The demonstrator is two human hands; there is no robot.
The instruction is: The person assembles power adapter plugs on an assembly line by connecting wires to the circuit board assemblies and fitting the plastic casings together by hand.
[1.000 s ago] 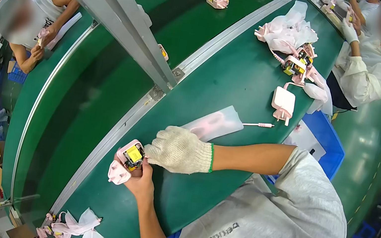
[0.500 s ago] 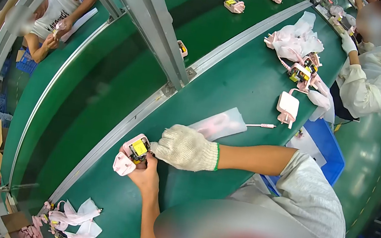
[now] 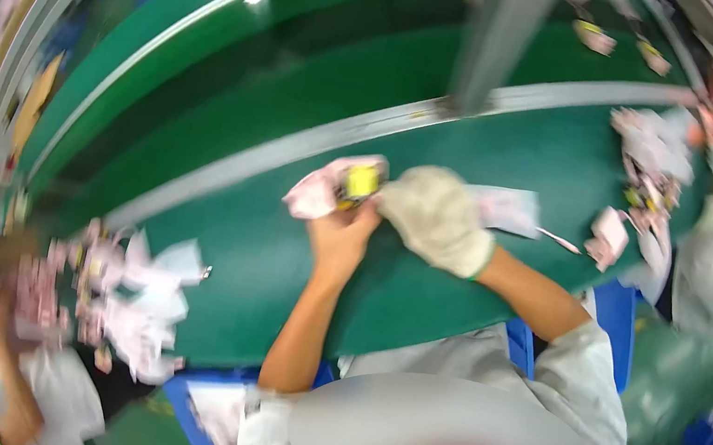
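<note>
On my feed the charger (image 3: 325, 187) shows left of centre over the green bench (image 3: 416, 317), blurred: a pale pink shell, a yellow block in its open side. The bare left hand (image 3: 343, 228) grips it from below. Right of that I see the gloved right hand (image 3: 437, 219) curled beside the charger; whether it pinches anything, I cannot tell. A frosted packet (image 3: 511, 211) lies just beyond.

We note one pink adapter (image 3: 316, 194), housing open, inner parts exposed. A bright yellow block (image 3: 363, 180) sits among dark components at its right end; plain pink casing forms the left. We record it raised in the left grip (image 3: 342, 235) over the green worktop (image 3: 425, 321), slanting up rightward in view. Finer detail blurred.
</note>
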